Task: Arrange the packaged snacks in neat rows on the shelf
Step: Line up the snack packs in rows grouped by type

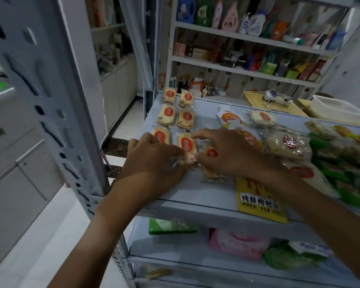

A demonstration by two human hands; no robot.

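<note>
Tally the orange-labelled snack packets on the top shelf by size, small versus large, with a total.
Small packets: 7 (six in two columns, one partly beneath the right hand)
Large packets: 3
Total: 10

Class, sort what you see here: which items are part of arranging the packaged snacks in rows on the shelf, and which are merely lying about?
Part of the job:
- shelf
- lined-up snack packs
- snack pack under both hands
- loose snack pack
- left hand
- right hand

Lying about:
- yellow pouch
- bottles on the far rack
- cables
</note>
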